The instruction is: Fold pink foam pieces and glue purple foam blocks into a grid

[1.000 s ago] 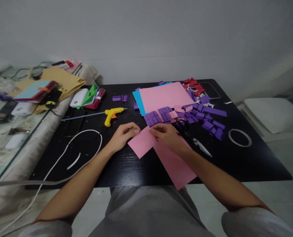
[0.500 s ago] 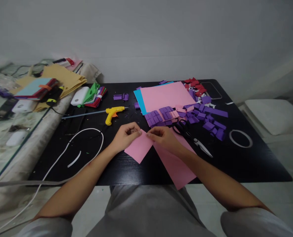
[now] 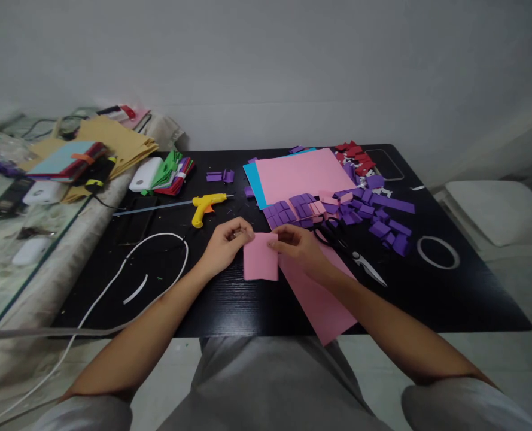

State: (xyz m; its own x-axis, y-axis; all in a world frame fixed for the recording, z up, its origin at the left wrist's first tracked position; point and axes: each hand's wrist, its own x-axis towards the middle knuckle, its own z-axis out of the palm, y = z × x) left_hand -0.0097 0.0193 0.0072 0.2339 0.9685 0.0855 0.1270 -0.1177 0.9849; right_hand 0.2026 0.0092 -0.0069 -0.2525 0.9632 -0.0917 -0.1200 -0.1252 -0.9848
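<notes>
Between my hands is a small pink paper square (image 3: pixel 261 260), its top edge level and its face toward me. My left hand (image 3: pixel 227 244) pinches it at the upper left corner. At the upper right corner, the thumb and fingers of my right hand (image 3: pixel 298 246) are closed on it. A larger pink sheet (image 3: pixel 322 299) lies under my right forearm and hangs a little over the table's front edge. Black-handled scissors (image 3: pixel 353 254) rest just right of my right hand.
A yellow glue gun (image 3: pixel 205 206) lies left of centre, near a looped white cable (image 3: pixel 187 254). Behind my hands are pink card (image 3: pixel 301 173), blue card (image 3: pixel 255 182) and folded purple paper pieces (image 3: pixel 385 230). A tape ring (image 3: pixel 437 252) lies at right.
The small pink square has turned from a diamond-like slant to upright, with its top edge now level. Both hands have shifted their pinch to its upper corners.
</notes>
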